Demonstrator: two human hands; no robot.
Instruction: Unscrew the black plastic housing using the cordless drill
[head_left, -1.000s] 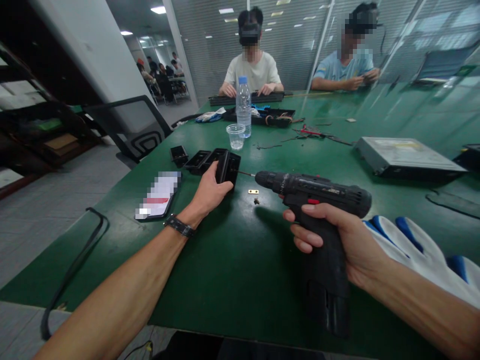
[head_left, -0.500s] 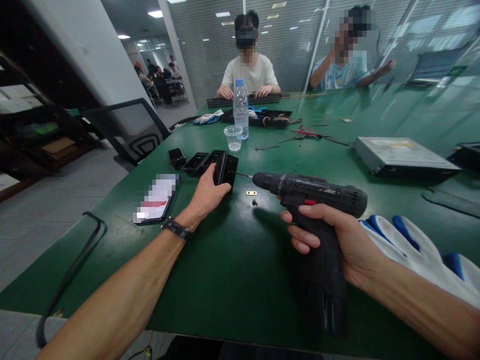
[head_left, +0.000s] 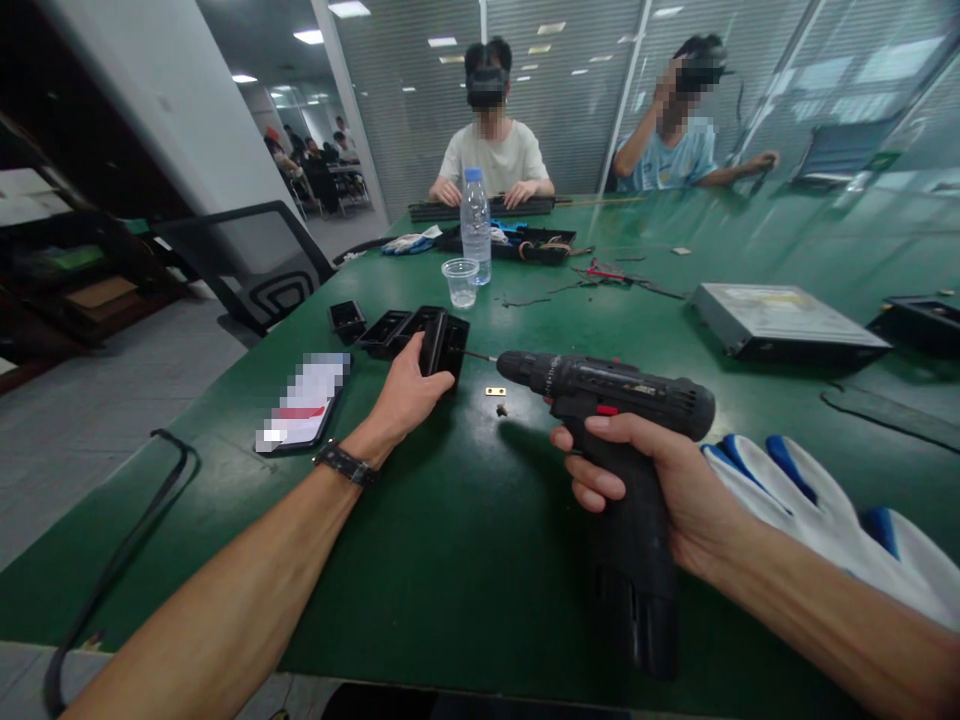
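My right hand [head_left: 637, 465] is wrapped round the grip of a black cordless drill [head_left: 600, 385], held level above the table. Its long thin bit [head_left: 478, 355] points left and reaches the open side of a black plastic box [head_left: 453, 345]; whether the tip touches a screw is hidden. On that box my left hand [head_left: 411, 390] is closed, thumb at the near edge, steadying it on the table. A small brass-coloured plate [head_left: 495, 391] with two holes lies below the bit. Close by sits a little heap of small screws [head_left: 502, 410]. More black boxes [head_left: 385, 332] stand behind my left hand.
A phone [head_left: 304, 405] lies left of my left hand. Beyond the boxes stand a plastic cup [head_left: 461, 283] and a water bottle [head_left: 475, 230]. White-and-blue gloves [head_left: 810, 500] lie by my right wrist, and a flat metal case [head_left: 784, 320] behind. Two people sit across the green table.
Both hands keep the same hold on the drill and box while the view shifts slightly. The person at the far right has raised a hand to the head.
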